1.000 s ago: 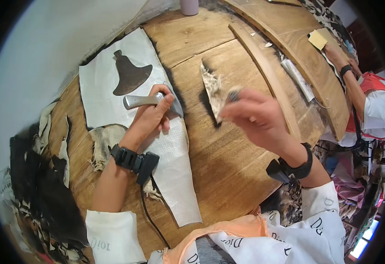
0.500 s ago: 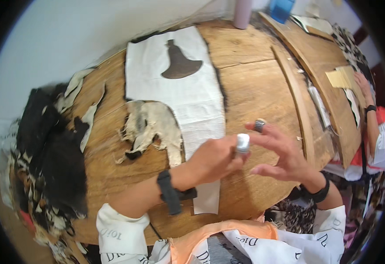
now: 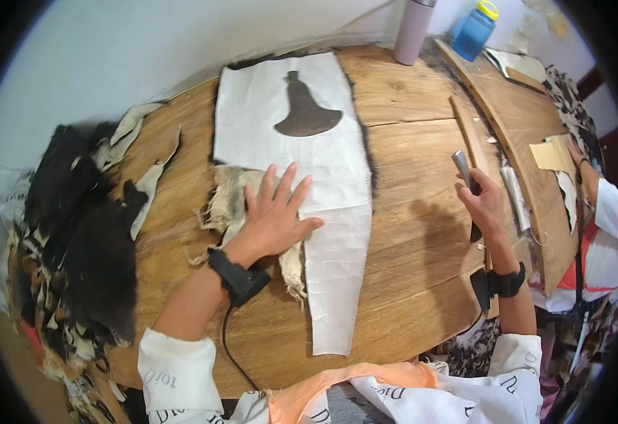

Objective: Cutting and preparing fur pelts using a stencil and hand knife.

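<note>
My left hand [image 3: 273, 215] lies flat with fingers spread on a pale hide scrap [image 3: 230, 198] with ragged edges, its thumb reaching onto a long white sheet [image 3: 337, 283]. Dark fur shows along the sheet's far and right edges. On the sheet's wide far part rests a dark, fan-shaped metal piece [image 3: 309, 113] with a narrow neck. Off to the right, above the bare wood, my right hand [image 3: 484, 201] is closed round a slim tool with a silver handle end [image 3: 459, 162]. Its dark lower part points down; the tip is hard to make out.
Black fur pieces [image 3: 97, 261] and pale strips [image 3: 150, 191] heap up at left. A wooden strip [image 3: 470, 134] and a raised board [image 3: 528, 169] run along the right. Bottles, one pink [image 3: 414, 32] and one blue [image 3: 475, 32], stand behind. Another person's hand [image 3: 583, 159] is at far right.
My hands, close together before, have parted. The left moved left and spread over the hide scrap; the right carried the tool away to the right. The view has shifted slightly.
</note>
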### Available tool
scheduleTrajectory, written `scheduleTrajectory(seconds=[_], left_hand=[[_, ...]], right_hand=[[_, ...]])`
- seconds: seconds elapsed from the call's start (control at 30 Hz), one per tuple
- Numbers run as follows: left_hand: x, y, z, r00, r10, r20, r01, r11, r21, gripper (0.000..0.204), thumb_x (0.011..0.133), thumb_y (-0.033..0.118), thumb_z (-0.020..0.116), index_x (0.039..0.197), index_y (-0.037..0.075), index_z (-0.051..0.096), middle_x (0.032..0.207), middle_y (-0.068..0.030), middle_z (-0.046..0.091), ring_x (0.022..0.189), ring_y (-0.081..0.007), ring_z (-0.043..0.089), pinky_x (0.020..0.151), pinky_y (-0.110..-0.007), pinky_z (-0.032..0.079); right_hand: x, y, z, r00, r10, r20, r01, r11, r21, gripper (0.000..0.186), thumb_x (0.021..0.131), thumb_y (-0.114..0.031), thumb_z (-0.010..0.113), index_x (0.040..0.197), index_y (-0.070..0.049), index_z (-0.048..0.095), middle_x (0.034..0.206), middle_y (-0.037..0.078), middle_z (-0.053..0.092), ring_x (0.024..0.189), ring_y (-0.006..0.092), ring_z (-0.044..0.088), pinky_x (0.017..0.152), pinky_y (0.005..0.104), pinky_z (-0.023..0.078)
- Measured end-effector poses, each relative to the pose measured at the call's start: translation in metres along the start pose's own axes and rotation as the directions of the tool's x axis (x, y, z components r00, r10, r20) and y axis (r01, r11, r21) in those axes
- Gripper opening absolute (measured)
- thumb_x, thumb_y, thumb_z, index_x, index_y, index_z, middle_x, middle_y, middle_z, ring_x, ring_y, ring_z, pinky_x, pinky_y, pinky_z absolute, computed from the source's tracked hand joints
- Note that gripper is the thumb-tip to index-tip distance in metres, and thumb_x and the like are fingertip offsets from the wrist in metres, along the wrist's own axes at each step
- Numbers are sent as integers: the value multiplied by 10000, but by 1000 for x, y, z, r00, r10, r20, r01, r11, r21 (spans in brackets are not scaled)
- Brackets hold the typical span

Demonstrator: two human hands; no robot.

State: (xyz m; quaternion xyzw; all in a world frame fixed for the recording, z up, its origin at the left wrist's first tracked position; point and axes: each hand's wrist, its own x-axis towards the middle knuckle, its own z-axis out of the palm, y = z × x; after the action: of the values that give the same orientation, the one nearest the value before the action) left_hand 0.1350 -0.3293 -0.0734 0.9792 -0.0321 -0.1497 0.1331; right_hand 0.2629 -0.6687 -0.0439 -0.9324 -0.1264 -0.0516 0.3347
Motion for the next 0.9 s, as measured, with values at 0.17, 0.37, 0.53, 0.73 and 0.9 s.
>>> scheduleTrajectory(seconds=[0.17, 0.37, 0.53, 0.73, 0.9], left_hand=[[7, 11, 12, 996, -86, -8, 86, 996, 16, 740, 859, 578, 381, 1421, 134, 194, 1493, -129, 11, 1356, -367, -58, 1001, -647, -11], [20, 57, 27, 967, -203, -151, 200, 979, -37, 714, 880, 543, 377, 1418, 115, 185, 1485, -154, 30, 1354, -371, -25, 988, -663, 34], [8, 39, 17, 961, -153, -229, 138, 987, -79, 619, 895, 423, 448, 1371, 60, 288, 1427, -189, 211, 1320, -356, 177, 1042, -538, 157], [-28, 72, 12, 945, -318, -78, 139, 606, -783, 410, 856, 142, 520, 1261, 84, 486, 1019, -145, 510, 754, -189, 604, 710, -320, 477], [-39, 90, 9, 963, -231, 137, 204, 298, -933, 415, 907, 135, 484, 1314, 71, 429, 933, -3, 502, 546, -39, 494, 475, -180, 399]], right_hand=[[13, 84, -21, 994, -23, -111, -22, 920, -392, 354, 738, -328, 652, 987, -76, 653, 709, 205, 560, 686, 330, 562, 634, 387, 447], [21, 89, -20, 989, 141, -33, -141, 885, -443, 391, 753, -354, 638, 1104, -183, 628, 834, 222, 533, 822, 358, 545, 721, 408, 438], [12, 69, -30, 999, 14, -36, -28, 911, -411, 406, 729, -257, 654, 1126, -176, 619, 806, 188, 525, 791, 335, 537, 719, 387, 439], [-25, 25, -21, 903, -332, 271, 357, 933, -44, 401, 667, -118, 685, 1066, -146, 653, 889, 110, 523, 698, 242, 566, 600, 336, 468], [-28, 29, -11, 847, -376, 376, 429, 901, -65, 442, 647, -63, 688, 1072, -175, 649, 962, 92, 530, 705, 231, 591, 596, 325, 481]])
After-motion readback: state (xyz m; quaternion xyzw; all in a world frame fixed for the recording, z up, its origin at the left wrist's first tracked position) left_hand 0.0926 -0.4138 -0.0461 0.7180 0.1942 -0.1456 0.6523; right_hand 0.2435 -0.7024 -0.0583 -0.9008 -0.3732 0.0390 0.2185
